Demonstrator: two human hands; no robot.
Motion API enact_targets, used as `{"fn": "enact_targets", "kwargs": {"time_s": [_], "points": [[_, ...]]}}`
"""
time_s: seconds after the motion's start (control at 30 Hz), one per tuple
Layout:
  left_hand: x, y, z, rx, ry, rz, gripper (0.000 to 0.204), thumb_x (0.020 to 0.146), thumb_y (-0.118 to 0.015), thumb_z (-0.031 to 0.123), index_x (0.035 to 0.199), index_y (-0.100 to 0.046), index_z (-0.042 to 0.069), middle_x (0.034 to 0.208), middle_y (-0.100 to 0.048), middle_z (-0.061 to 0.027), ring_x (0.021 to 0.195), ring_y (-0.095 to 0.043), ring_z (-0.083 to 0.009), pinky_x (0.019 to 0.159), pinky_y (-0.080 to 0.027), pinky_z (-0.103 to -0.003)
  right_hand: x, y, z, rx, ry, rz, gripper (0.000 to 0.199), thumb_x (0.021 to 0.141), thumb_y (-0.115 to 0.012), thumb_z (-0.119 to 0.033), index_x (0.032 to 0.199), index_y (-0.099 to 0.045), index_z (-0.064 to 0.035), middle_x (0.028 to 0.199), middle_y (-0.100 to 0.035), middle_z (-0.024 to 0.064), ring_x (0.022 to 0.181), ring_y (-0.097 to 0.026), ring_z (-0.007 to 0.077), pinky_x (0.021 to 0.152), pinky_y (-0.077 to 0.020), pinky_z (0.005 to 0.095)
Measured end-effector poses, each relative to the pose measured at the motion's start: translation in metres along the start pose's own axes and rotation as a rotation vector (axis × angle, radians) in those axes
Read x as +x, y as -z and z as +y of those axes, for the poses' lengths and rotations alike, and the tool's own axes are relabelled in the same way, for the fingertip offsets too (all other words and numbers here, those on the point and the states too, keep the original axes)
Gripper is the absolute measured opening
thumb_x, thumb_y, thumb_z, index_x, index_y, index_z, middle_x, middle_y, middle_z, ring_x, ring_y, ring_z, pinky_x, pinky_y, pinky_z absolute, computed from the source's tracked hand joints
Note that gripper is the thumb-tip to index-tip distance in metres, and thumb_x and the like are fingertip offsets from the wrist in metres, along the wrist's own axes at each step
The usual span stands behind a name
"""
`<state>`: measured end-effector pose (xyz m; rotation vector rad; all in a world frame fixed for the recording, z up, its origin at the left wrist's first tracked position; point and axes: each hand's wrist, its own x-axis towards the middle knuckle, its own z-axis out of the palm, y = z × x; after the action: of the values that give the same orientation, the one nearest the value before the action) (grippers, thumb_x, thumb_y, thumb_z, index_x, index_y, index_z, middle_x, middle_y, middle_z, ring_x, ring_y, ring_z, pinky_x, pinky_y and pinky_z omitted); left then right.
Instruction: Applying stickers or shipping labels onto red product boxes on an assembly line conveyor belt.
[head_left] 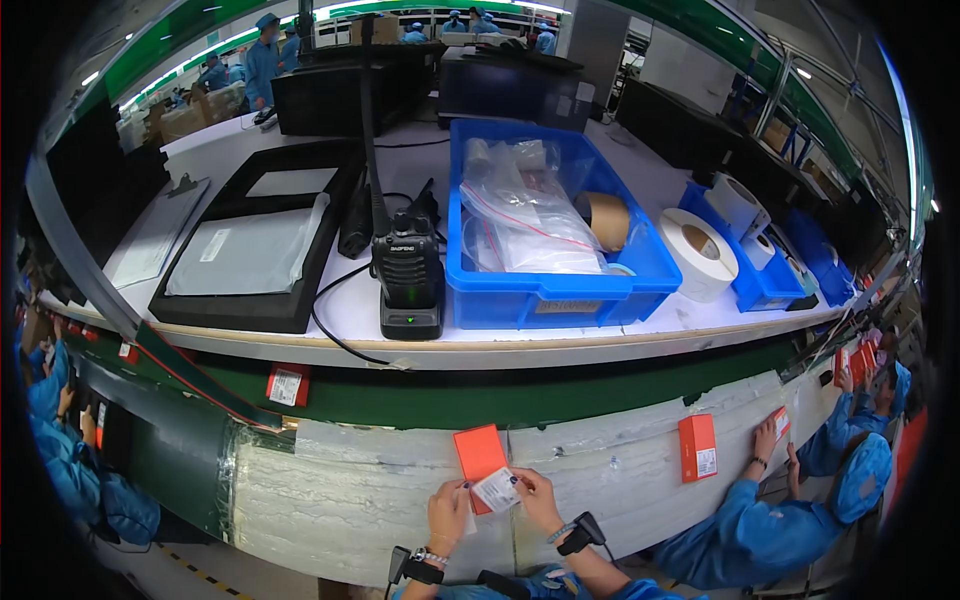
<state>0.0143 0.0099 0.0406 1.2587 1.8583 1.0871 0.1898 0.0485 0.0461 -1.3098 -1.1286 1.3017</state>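
A red box (479, 450) lies on the pale, worn work surface (350, 490) in front of me. Over its near end is a white printed label (496, 491). My right hand (539, 500) pinches the label's right edge between thumb and fingers. On the other side, my left hand (447, 514) is closed at the label's left edge, its fingertips beside the box. A pale strip shows just below the left fingers; what it is, I cannot make out. Both wrists wear dark straps.
A second red box (697, 448) stands to the right, near a co-worker's hand (766, 438). Beyond runs a green belt (420, 398) carrying another red box (288, 384). The shelf above holds a walkie-talkie (409, 262), a blue bin (560, 313) and a label roll (700, 258).
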Motion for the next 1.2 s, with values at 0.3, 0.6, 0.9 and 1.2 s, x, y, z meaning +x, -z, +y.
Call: {"fn": "enact_targets", "kwargs": {"time_s": [0.3, 0.6, 0.9, 1.2], "points": [[0.000, -0.009, -0.007, -0.469, -0.066, -0.451, 0.019, 0.091, -0.055, 0.019, 0.104, -0.059, 0.005, 0.084, -0.063, -0.0059, 0.075, -0.064, -0.0189, 0.067, -0.050, -0.030, 0.009, 0.003, -0.031, -0.212, 0.060, -0.550, 0.043, 0.082, -0.044, 0.009, 0.122, -0.056, -0.0038, 0.113, -0.061, 0.0099, 0.100, -0.056, 0.0171, 0.088, -0.0417, 0.0256], [-0.007, -0.001, 0.018, -1.293, 0.564, -0.253, 0.019, 0.093, -0.051, 0.021, 0.102, -0.059, 0.006, 0.079, -0.053, 0.0031, 0.070, -0.048, -0.0064, 0.060, -0.041, -0.020, -0.003, -0.019, -0.031, -0.240, 0.307, -0.501, 0.041, 0.084, -0.048, 0.006, 0.121, -0.058, -0.0080, 0.116, -0.058, 0.0062, 0.107, -0.054, 0.0175, 0.097, -0.0381, 0.0276], [0.007, 0.007, -0.084, -0.715, 0.332, 0.139, 0.021, 0.092, -0.051, 0.020, 0.079, -0.058, 0.006, 0.059, -0.050, 0.0051, 0.052, -0.040, -0.0048, 0.049, -0.033, -0.024, 0.042, 0.016, -0.039, -0.261, 0.071, -0.633, 0.051, 0.082, -0.048, 0.007, 0.129, -0.052, -0.0117, 0.110, -0.057, 0.0091, 0.102, -0.055, 0.0195, 0.093, -0.0412, 0.0278], [-0.007, -0.022, -0.089, -0.353, 0.268, -0.311, 0.020, 0.083, -0.068, 0.025, 0.082, -0.069, 0.005, 0.073, -0.068, -0.0032, 0.067, -0.059, -0.0053, 0.061, -0.046, -0.022, 0.052, -0.013, 0.005, -0.536, 0.059, -0.719, 0.052, 0.083, -0.052, 0.003, 0.132, -0.046, -0.0099, 0.114, -0.057, 0.0169, 0.096, -0.059, 0.0270, 0.087, -0.0456, 0.0333]]}}
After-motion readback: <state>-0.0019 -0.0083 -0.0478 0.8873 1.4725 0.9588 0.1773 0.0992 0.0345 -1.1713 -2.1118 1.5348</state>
